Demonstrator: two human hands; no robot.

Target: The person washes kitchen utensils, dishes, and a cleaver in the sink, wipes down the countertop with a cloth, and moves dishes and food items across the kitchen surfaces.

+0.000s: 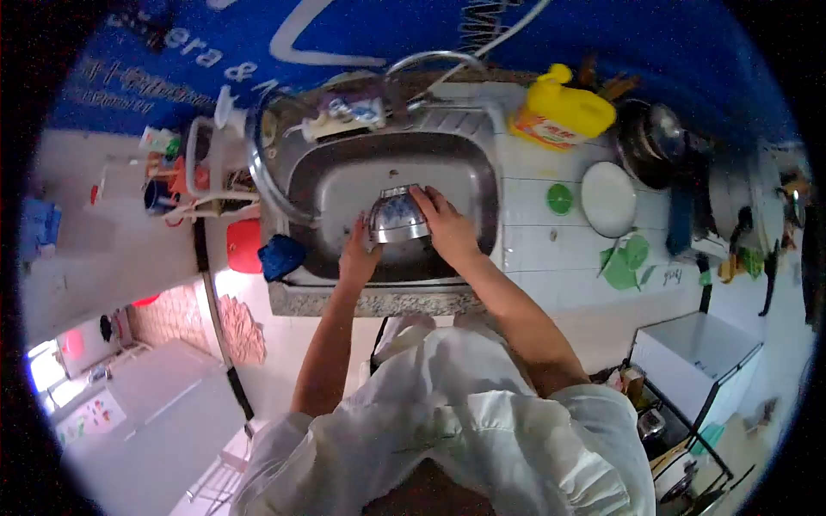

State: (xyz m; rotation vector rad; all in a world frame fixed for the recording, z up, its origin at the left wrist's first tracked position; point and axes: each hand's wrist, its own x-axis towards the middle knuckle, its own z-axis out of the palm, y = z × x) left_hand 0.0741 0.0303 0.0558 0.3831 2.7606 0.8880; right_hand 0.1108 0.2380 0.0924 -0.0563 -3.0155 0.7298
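Over the basin of a metal sink [344,176], a bowl [397,215] with a blue pattern and a shiny rim is held tilted on its side. My left hand [359,255] grips its left edge, fingers pointing up along it. My right hand [447,227] holds it from the right, with fingers over its upper side. Whether several bowls are nested together cannot be made out. A grey hose [255,150] curves down into the sink's left side.
Right of the sink are a yellow jug [564,112], a white plate [608,199] and dark pans [645,142] on white tiles. A blue cloth [281,257] lies at the sink's left front corner, beside a red container [244,245]. A rack [225,205] stands left.
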